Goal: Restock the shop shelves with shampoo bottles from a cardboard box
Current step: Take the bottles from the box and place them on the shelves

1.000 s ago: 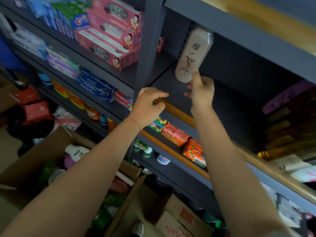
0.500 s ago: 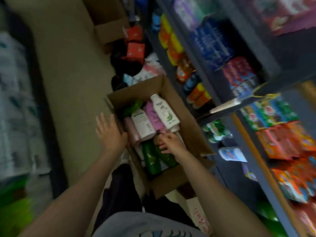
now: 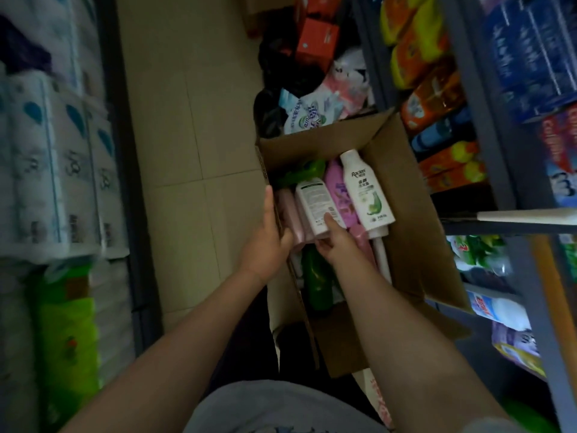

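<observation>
Person's standing over an open cardboard box (image 3: 406, 214) on the tiled floor (image 3: 187, 135), both bare arms reaching down into it. Nearest to them in the box there's a dark green bottle (image 3: 317, 279) lying flat, partly under the right forearm.

The left hand (image 3: 265, 245) sits on the box's left wall, fingers (image 3: 269, 198) straight and pressed together along the cardboard edge, thumb tucked inside against a pale pink bottle (image 3: 292, 214). The right hand (image 3: 335, 242) is on a white bottle (image 3: 313, 201) lying label-back up with a barcode showing; its thumb presses on the lower end near the barcode, and the other fingers look curled under the bottle, so it's gripping it, though the underside is hidden.

Just right of that is a pink-purple bottle (image 3: 338, 192), then a white shampoo bottle with a green graphic (image 3: 365, 192), all lying side by side. A green bottle (image 3: 303, 173) pokes out at the far end.

Past the box there's a heap of soft packets (image 3: 312, 114) and red boxes (image 3: 317, 39). Shelves (image 3: 487, 151) with orange packs run along the right, paper rolls (image 3: 46, 151) on the left.
</observation>
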